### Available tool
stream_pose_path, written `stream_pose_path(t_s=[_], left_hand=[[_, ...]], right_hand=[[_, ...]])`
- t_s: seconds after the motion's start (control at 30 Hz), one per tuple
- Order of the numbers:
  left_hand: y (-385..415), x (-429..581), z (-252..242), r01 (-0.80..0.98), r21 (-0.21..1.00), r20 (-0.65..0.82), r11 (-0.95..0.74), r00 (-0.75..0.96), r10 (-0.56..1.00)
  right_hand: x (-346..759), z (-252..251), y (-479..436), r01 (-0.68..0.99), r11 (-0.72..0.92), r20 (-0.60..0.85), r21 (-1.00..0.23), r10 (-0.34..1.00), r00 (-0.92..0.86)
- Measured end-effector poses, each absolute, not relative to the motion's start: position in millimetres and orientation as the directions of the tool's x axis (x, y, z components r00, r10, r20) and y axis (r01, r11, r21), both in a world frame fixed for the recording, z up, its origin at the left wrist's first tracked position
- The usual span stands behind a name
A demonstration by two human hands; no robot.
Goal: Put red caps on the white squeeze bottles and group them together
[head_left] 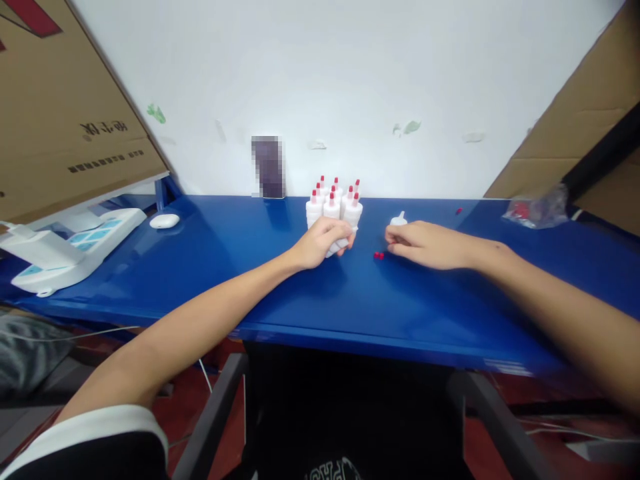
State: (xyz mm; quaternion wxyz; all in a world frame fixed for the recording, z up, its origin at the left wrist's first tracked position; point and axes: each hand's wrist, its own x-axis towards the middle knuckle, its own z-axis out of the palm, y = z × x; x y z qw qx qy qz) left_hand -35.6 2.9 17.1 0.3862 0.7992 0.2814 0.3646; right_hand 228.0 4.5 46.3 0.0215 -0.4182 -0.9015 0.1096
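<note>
Several white squeeze bottles [331,208] with red-tipped nozzles stand upright in a tight cluster on the blue table. In front of them, my left hand [323,241] is closed around a white squeeze bottle [337,247], of which only part shows below the fingers. My right hand [423,243] has its fingers curled together to the right of the cluster; what they grip, if anything, is hidden. Just behind those fingers, another white bottle [399,220] shows a bare white nozzle with no red tip. Small red caps [379,255] lie on the table by my right fingertips.
Farther right lie a single red cap [459,211] and a clear plastic bag [537,208] with red pieces inside. A dark phone-like panel [270,167], pixelated, leans on the white wall. On the left are a white earbud case [165,221] and a white-blue device [95,243].
</note>
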Motion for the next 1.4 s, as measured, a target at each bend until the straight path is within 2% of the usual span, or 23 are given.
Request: stream_pose_path(t_s=[0.13, 0.3, 0.43, 0.67, 0.77, 0.9, 1.03, 1.1, 1.23, 1.33, 1.4], left_hand=[[4.2, -31.1, 17.8, 0.094, 0.865, 0.362, -0.494, 0.565, 0.741], [5.9, -32.2, 14.9, 0.021, 0.904, 0.353, -0.426, 0.525, 0.774], [4.5, -32.9, 13.0, 0.049, 0.907, 0.329, -0.418, 0.537, 0.776], [3.0, -32.5, 13.9, 0.120, 0.922, 0.253, -0.368, 0.530, 0.809], [3.9, -31.7, 13.1, 0.175, 0.878, 0.280, -0.446, 0.568, 0.774], [0.5, -29.0, 13.9, 0.301, 0.802, 0.261, -0.516, 0.600, 0.756], [-6.7, -25.6, 15.2, 0.322, 0.786, 0.249, -0.528, 0.616, 0.747], [-8.6, -25.0, 14.4, 0.316, 0.775, 0.262, -0.548, 0.628, 0.733], [-7.5, -27.4, 11.9, 0.321, 0.733, 0.283, -0.599, 0.658, 0.698], [-6.2, -29.5, 12.4, 0.313, 0.719, 0.313, -0.621, 0.652, 0.691], [-6.5, -29.5, 13.8, 0.316, 0.726, 0.320, -0.611, 0.630, 0.707]], right_hand=[[227.8, 41.7, 7.3, 0.790, 0.601, -0.101, -0.117, 0.785, -0.612], [225.9, 43.0, 6.6, 0.785, 0.602, -0.121, -0.146, 0.777, -0.618], [226.4, 44.2, 6.8, 0.788, 0.595, -0.134, -0.158, 0.778, -0.614], [222.9, 38.7, 5.7, 0.713, 0.667, -0.077, -0.217, 0.717, -0.693], [222.5, 36.2, 6.6, 0.700, 0.685, -0.056, -0.201, 0.706, -0.706], [223.6, 33.8, 9.1, 0.734, 0.668, 0.086, -0.119, 0.744, -0.663], [218.2, 33.8, 2.4, 0.658, 0.715, 0.257, -0.235, 0.699, -0.668], [212.0, 33.3, -4.7, 0.572, 0.766, 0.290, -0.293, 0.642, -0.710], [199.5, 28.6, -16.5, 0.467, 0.828, 0.335, -0.312, 0.555, -0.761], [198.2, 26.6, -16.7, 0.463, 0.828, 0.370, -0.317, 0.558, -0.743], [203.7, 28.3, -11.2, 0.537, 0.783, 0.430, -0.315, 0.622, -0.655]])
